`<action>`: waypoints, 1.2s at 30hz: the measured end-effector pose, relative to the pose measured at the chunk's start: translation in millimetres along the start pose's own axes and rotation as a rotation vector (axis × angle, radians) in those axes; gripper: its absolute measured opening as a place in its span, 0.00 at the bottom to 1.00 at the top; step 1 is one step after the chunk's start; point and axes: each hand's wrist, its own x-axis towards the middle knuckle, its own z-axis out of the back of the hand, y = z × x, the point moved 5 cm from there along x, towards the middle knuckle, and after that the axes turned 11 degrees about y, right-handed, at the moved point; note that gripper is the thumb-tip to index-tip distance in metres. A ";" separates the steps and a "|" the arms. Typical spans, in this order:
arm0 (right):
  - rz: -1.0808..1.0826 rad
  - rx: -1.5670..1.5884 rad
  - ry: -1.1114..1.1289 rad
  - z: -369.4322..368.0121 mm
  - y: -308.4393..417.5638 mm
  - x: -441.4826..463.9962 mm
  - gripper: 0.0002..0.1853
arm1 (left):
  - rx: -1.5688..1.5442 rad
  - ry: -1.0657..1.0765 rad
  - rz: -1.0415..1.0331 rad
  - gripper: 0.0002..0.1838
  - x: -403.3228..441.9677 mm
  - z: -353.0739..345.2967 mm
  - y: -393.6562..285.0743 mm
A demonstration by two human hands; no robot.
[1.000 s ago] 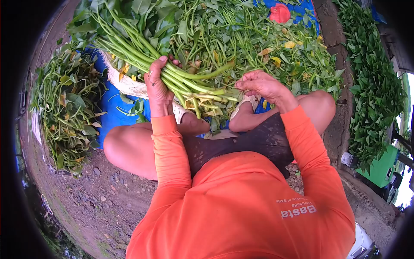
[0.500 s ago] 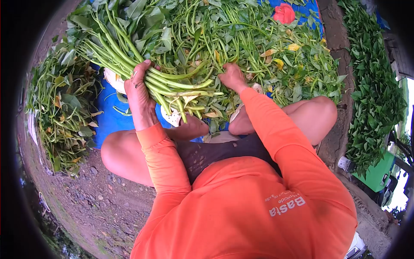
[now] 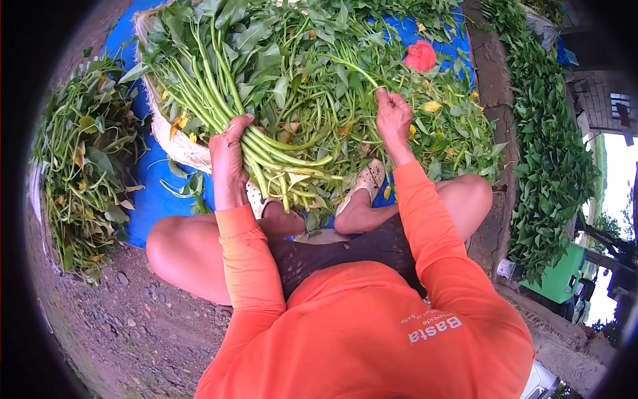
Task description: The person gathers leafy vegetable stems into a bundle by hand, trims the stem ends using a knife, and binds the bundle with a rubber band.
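Gripping a thick bunch of green stems [image 3: 222, 110], the left hand [image 3: 228, 149] closes around them near their cut ends, leaves fanning beyond it. To its right, the right hand [image 3: 394, 120] pinches a single stem [image 3: 359, 69] between thumb and curled fingers, above the leafy pile [image 3: 452, 130].

Thick bunch of long, light-green stems [image 3: 212, 86] with broad leaves, bare ends fanned toward body. Single slender green stem [image 3: 357, 68], held at one end, slanting over tangled green leafy heap [image 3: 325, 106].
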 end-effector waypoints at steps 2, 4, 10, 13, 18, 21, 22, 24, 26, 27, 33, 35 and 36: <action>-0.135 0.205 0.000 15.0 -1.7 1.0 0.15 | -0.022 0.004 0.032 0.14 2.3 -2.9 10.2; -0.220 0.523 0.110 28.5 16.3 -15.2 0.15 | -0.020 0.012 0.073 0.14 0.5 -8.4 18.3; -0.067 0.843 0.194 57.2 72.9 -59.2 0.13 | -0.084 0.072 0.089 0.10 -0.2 -25.6 42.8; 0.136 0.480 0.118 61.3 100.7 -73.0 0.16 | -0.032 0.118 0.113 0.13 5.6 -31.7 60.2; 0.277 0.476 0.162 18.3 126.0 -82.7 0.12 | -0.088 0.171 0.119 0.09 -2.1 -65.7 82.2; 0.013 0.217 0.391 -40.0 77.7 -79.0 0.12 | -0.140 0.229 0.106 0.11 3.3 -84.4 110.3; 0.007 0.148 0.397 -47.8 59.3 -82.1 0.12 | -0.236 0.243 0.119 0.12 -1.8 -92.6 115.1; -0.047 0.114 0.409 -56.9 37.0 -86.3 0.11 | -0.359 0.283 0.076 0.17 1.7 -92.9 134.8; -0.163 0.181 0.409 -56.0 14.7 -94.8 0.10 | -0.372 0.362 0.194 0.18 6.5 -77.6 166.1; -0.229 0.206 0.471 -60.1 4.5 -102.8 0.10 | -0.394 0.410 0.246 0.18 6.1 -71.6 180.1; -0.451 0.246 0.545 -85.2 -56.3 -125.2 0.07 | -0.301 0.205 0.160 0.19 6.6 -52.9 231.0; -0.496 0.232 0.576 -87.3 -58.6 -129.9 0.08 | -0.176 0.137 0.128 0.19 2.5 -53.0 228.3; -0.501 0.189 0.585 -85.0 -50.6 -133.0 0.08 | -0.133 0.171 0.183 0.19 5.9 -52.2 229.9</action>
